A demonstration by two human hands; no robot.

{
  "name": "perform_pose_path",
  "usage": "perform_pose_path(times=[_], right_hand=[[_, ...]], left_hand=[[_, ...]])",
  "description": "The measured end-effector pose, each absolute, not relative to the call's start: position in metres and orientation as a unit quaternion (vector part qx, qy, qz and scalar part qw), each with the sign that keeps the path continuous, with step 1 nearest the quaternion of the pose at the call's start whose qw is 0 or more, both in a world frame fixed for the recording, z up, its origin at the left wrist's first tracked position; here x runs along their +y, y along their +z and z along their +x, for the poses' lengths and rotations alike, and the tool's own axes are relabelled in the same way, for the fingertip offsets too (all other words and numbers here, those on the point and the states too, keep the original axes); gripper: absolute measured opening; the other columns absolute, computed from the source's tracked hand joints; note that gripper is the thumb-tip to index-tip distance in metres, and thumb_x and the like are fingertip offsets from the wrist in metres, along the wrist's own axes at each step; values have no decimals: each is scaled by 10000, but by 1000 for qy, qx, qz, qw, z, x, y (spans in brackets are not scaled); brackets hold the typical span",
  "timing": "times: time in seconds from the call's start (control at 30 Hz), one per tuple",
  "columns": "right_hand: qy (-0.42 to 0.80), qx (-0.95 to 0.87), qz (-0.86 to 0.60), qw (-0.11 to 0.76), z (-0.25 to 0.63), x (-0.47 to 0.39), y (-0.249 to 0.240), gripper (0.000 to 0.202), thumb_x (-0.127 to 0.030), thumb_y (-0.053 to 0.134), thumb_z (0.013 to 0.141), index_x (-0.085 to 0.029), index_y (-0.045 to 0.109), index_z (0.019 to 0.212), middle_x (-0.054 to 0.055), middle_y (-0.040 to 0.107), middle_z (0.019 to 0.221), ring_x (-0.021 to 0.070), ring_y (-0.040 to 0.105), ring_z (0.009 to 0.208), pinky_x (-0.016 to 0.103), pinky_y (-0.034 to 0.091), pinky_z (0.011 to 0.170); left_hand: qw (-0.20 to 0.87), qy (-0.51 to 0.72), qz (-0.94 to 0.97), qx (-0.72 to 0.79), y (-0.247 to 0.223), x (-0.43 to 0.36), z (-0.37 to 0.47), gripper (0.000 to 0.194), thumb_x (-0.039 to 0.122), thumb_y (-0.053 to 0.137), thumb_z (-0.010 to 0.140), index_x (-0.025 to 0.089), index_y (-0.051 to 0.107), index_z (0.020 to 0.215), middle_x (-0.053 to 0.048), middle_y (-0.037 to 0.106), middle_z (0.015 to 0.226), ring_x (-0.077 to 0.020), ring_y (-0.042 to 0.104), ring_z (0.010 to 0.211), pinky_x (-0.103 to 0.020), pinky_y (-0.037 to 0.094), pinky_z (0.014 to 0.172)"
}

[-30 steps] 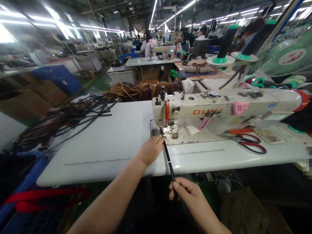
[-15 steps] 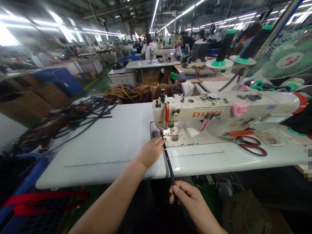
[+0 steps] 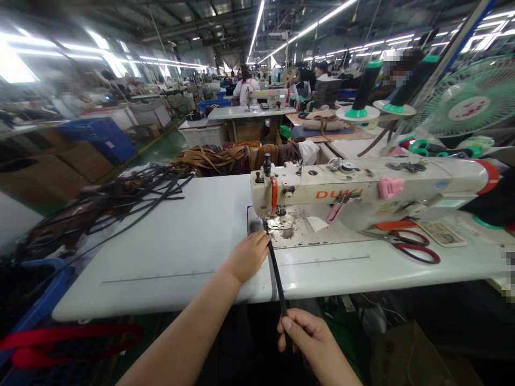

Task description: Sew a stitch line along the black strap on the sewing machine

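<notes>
A narrow black strap (image 3: 276,273) runs from under the needle of the white sewing machine (image 3: 362,190) back over the table's front edge. My left hand (image 3: 247,256) rests on the white table (image 3: 177,241) with its fingertips pressing the strap just in front of the needle plate. Below the table edge, my right hand (image 3: 308,338) pinches the strap's near end between thumb and fingers and holds it taut.
A heap of black straps (image 3: 129,193) lies at the table's far left, brown straps (image 3: 217,156) behind it. Red-handled scissors (image 3: 414,246) lie right of the needle plate. Thread cones (image 3: 364,88) and a fan (image 3: 469,99) stand at the right. Other workers sit at machines further back.
Both hands keep their hold on the strap. The view has tilted slightly, and my right hand sits a little lower in the picture.
</notes>
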State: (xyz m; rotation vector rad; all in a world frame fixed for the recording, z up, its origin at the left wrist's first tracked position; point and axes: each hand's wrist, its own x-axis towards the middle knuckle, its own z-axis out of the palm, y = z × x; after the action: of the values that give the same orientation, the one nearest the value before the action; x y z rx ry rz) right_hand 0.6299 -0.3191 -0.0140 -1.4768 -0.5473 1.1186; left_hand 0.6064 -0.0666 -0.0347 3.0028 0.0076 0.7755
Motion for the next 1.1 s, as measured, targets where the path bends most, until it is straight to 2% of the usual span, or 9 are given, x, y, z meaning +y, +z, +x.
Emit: perform_pose_path(times=[0.23,0.43,0.6,0.77,0.87,0.97,1.1], right_hand=[[490,-223,-623,567,630,-321,-11,638,-807,673,825,-173,705,761,23,660,612,138,494,578,262,361,593],[505,-219,-605,575,629,-322,-14,601,-780,674,840,-183,705,777,29,651,645,161,532,613,267,391,595],[424,-306,-637,567,633,-321,-16,551,-714,686,875,-192,706,698,44,641,772,202,580,762,304,447,726],[409,-288,-648,575,635,-317,-16,533,-736,710,846,-207,772,847,64,700,862,236,628,848,328,491,791],[460,-225,-620,595,633,-315,-16,590,-767,708,831,-194,770,955,68,725,817,220,644,780,305,499,708],[491,-204,-604,594,631,-314,-15,621,-789,701,822,-173,746,887,46,690,680,175,604,634,273,460,616],[464,-234,-618,590,631,-317,-13,599,-763,687,856,-169,745,808,40,675,652,152,550,602,266,437,614]], left_hand=[[50,231,971,24,-35,-67,609,272,166,564,982,124,587,1250,-171,675,1270,-264,656,1224,-423,542,1091],[28,258,966,0,-40,-66,605,253,180,518,1003,149,608,1237,-153,700,1234,-248,680,1177,-396,574,1036],[17,253,967,-8,-36,-66,605,211,178,509,1006,175,630,1179,-136,706,1190,-249,681,1155,-407,578,1025],[5,262,965,-11,-34,-67,606,166,171,514,1001,174,635,1114,-128,706,1160,-245,686,1124,-402,581,1017],[5,272,962,-13,-35,-67,606,179,166,521,1000,153,624,1146,-139,704,1165,-241,687,1123,-386,583,1013],[11,262,965,-13,-36,-66,605,188,163,516,1001,156,622,1156,-139,702,1165,-243,686,1125,-394,584,1014],[16,251,968,-5,-37,-65,605,199,176,501,1010,177,626,1164,-129,700,1180,-248,684,1135,-418,582,1024]])
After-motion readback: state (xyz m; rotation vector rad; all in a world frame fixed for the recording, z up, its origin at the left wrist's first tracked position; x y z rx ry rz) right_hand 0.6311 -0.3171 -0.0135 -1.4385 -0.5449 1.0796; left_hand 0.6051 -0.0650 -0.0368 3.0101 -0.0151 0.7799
